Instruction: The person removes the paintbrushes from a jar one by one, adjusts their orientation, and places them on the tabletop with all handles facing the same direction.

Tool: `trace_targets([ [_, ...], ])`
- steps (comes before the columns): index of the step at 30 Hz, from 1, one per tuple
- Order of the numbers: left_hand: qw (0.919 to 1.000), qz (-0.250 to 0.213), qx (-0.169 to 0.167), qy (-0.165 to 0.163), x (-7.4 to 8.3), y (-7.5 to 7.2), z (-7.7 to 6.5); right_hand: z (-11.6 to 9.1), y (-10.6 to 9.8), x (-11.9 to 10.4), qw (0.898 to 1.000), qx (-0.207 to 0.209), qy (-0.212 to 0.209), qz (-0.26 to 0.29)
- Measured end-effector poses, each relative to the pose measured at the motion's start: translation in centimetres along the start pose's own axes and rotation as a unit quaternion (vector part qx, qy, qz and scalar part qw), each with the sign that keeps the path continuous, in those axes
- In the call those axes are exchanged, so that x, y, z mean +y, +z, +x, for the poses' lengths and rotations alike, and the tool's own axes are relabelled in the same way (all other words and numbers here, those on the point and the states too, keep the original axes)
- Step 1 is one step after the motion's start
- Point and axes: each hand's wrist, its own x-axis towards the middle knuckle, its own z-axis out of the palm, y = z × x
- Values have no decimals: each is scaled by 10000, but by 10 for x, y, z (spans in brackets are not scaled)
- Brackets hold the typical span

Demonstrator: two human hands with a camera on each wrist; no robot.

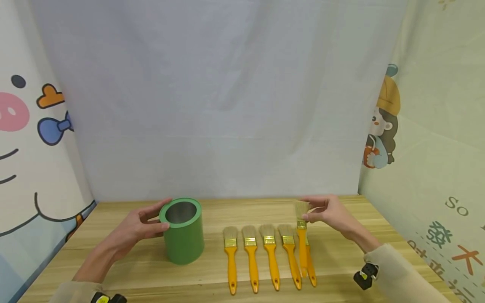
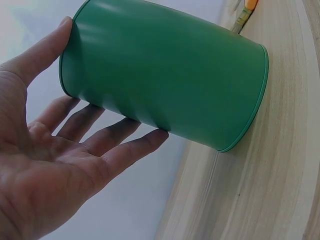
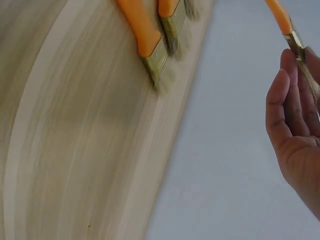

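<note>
A green cylindrical can (image 1: 185, 244), open at the top, stands on the left side of the table. My left hand (image 1: 138, 225) holds it near the rim, thumb on the near side and fingers farther round; in the left wrist view the fingertips (image 2: 161, 135) touch the can's wall (image 2: 165, 70). On the right, my right hand (image 1: 326, 212) pinches a paintbrush (image 1: 302, 240) near its metal band, bristles up and orange handle hanging down. The held brush overlaps another paintbrush (image 1: 310, 265) lying behind it. In the right wrist view, fingers (image 3: 290, 107) close around the brush's bristle end.
Several more orange-handled paintbrushes (image 1: 251, 256) lie in a row between the can and my right hand, bristles pointing away. The wooden table (image 1: 151, 275) ends at a pale cloth backdrop (image 1: 219, 126). Printed cloths hang at the left and right (image 1: 424, 168) sides.
</note>
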Motion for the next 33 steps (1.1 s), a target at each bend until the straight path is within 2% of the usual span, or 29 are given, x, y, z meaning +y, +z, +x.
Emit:
trace_targets([
  [9,10000,-6,27,13,1,1,0,-10,-28,30,9988,-219,385,231],
  [17,10000,-18,30,16,2,2,0,-14,-39,57,9943,-620,768,397],
  [27,10000,24,47,18,1,2,1,-13,-38,81,9932,-749,893,-11],
  [33,10000,40,41,14,1,1,1,-11,-36,87,9912,-687,975,-578],
])
